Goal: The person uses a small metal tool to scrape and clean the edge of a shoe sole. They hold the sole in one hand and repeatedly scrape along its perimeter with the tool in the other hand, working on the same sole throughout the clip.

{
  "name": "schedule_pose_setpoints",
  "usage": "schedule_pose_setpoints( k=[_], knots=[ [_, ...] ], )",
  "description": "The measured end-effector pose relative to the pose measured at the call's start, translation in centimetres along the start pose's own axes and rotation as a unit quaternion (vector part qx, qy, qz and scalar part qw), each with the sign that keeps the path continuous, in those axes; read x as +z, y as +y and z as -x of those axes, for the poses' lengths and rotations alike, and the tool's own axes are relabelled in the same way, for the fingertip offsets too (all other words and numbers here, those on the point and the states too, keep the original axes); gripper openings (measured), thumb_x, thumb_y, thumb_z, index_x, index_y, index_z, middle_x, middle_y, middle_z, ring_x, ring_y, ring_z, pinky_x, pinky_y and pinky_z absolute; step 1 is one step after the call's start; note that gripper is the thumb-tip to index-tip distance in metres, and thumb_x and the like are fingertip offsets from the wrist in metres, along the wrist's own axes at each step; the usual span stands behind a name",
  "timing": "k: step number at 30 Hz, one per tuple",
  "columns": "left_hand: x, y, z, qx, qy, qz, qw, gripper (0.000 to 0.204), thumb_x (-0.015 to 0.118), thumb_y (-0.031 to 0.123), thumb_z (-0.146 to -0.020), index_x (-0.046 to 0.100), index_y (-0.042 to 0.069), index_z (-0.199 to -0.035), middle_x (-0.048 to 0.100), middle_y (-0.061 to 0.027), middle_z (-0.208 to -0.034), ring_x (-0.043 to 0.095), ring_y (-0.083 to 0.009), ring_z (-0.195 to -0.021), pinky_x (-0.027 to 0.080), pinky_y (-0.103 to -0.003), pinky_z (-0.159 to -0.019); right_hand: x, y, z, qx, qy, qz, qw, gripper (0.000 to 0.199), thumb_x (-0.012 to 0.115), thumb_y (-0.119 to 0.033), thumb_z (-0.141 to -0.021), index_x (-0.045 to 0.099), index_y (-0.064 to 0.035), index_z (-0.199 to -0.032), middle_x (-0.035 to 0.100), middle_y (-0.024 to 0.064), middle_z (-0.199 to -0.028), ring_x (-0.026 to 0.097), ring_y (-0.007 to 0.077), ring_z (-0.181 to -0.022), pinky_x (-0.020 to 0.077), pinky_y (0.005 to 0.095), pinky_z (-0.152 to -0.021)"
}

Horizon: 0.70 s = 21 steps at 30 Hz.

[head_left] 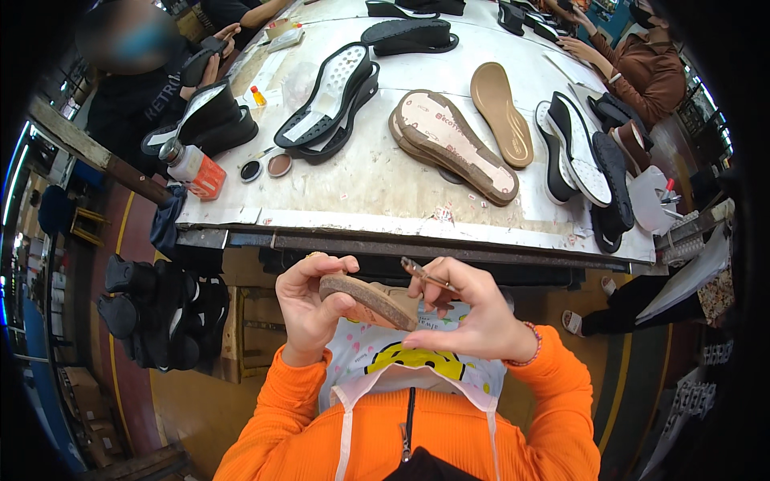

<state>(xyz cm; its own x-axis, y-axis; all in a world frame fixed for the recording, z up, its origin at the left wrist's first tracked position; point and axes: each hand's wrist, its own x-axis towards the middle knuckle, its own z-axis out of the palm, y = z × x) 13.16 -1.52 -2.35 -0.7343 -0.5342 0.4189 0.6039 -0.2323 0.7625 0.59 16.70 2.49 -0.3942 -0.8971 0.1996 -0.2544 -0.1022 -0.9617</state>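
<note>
My left hand (307, 309) grips the heel end of a tan-brown shoe sole (370, 305) between thumb and fingers. The sole is tilted in front of my chest, just off the table's near edge, and its pale underside partly shows. My right hand (475, 314) pinches a slim brown stick-like tool (431, 277), its dark end pointing up and left over the sole's other end. What the tool's lower end is lies hidden by my fingers. Two stacked brown soles (453, 144) with pale printed faces and a tan insole (503, 112) lie on the table beyond.
The white worktable (337, 208) holds black wedge soles (333, 96), white-and-black soles (573, 148), small round pots (279, 165), a bottle (192, 170) and a white tub (654, 191). Black soles (160, 309) are piled at lower left. Co-workers handle shoe parts at both sides.
</note>
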Motion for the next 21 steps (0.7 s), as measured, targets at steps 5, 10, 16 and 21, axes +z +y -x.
schedule_pose_setpoints(
  k=[5, 10, 16, 21],
  knots=[
    [0.9, -0.2, -0.4, -0.042, 0.038, 0.023, 0.998, 0.044, 0.081, 0.003, -0.069, 0.06, -0.001, -0.107, 0.063, -0.0061, -0.087, 0.061, -0.0132, -0.086, 0.049, -0.025, -0.078, 1.2, 0.1, -0.1, -0.074, 0.086, 0.101, 0.988, 0.036, 0.086, -0.013, -0.065, 0.057, -0.0021, -0.084, 0.058, 0.0026, -0.072, 0.054, 0.0068, -0.063, 0.0461, 0.021, -0.059],
    [1.8, 0.8, -1.0, -0.012, -0.001, -0.073, 0.997, 0.047, 0.081, -0.002, -0.066, 0.06, -0.002, -0.108, 0.063, -0.0055, -0.087, 0.06, -0.0085, -0.082, 0.048, -0.021, -0.074, 1.1, 0.8, 0.0, -0.04, 0.103, 0.084, 0.99, 0.033, 0.084, -0.004, -0.064, 0.054, -0.002, -0.078, 0.062, 0.0061, -0.077, 0.058, 0.0076, -0.07, 0.0468, 0.0213, -0.062],
    [2.4, 1.9, -1.2, 0.014, -0.038, -0.145, 0.989, 0.05, 0.081, -0.006, -0.064, 0.059, -0.002, -0.109, 0.062, -0.0045, -0.087, 0.058, -0.0063, -0.075, 0.047, -0.02, -0.07, 1.3, 1.5, 0.0, -0.022, 0.115, 0.029, 0.993, 0.034, 0.082, 0.002, -0.065, 0.051, -0.0024, -0.079, 0.063, 0.0071, -0.078, 0.059, 0.0084, -0.071, 0.0472, 0.0214, -0.063],
    [2.0, 2.1, -1.6, -0.076, -0.006, -0.068, 0.995, 0.057, 0.082, -0.003, -0.063, 0.056, -0.002, -0.114, 0.06, -0.0028, -0.086, 0.057, -0.0063, -0.074, 0.046, -0.019, -0.069, 1.5, 0.5, -0.3, -0.074, 0.125, 0.047, 0.988, 0.035, 0.082, 0.001, -0.065, 0.05, -0.0023, -0.078, 0.065, 0.0089, -0.076, 0.061, 0.0089, -0.07, 0.0482, 0.0218, -0.06]
  ],
)
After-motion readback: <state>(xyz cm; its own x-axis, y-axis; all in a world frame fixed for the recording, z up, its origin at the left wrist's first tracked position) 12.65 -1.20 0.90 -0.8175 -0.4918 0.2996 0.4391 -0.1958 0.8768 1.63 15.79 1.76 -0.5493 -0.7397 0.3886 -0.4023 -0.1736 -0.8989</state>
